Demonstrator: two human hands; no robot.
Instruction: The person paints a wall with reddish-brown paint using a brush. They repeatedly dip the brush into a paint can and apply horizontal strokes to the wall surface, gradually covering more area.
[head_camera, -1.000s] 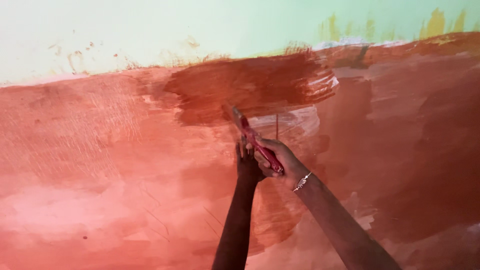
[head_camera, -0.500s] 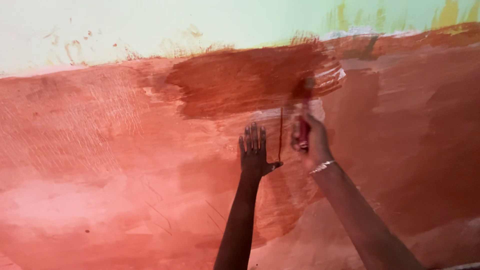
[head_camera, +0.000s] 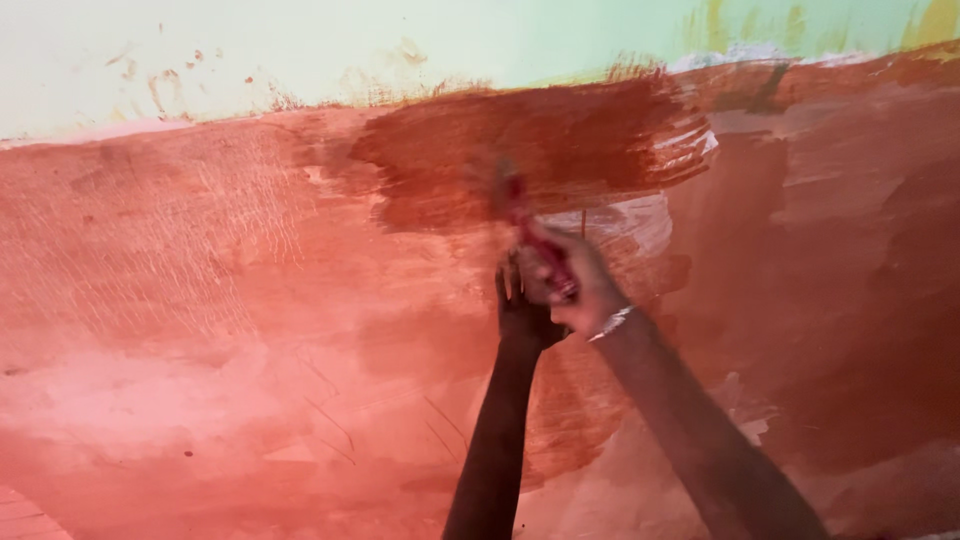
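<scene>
Gripping red brush (head_camera: 530, 232), right hand (head_camera: 578, 290), red-brown wall (head_camera: 200, 300)

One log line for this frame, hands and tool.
right hand: holds red paintbrush | left hand: flat on wall | wet red-brown paint

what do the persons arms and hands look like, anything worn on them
Both forearms are bare, with no sleeves in view and no gloves on either hand. The right hand has a thin, light, shiny bracelet around the wrist. The left hand and its wrist show nothing worn. The right arm is blurred, so finer detail cannot be told.
</scene>
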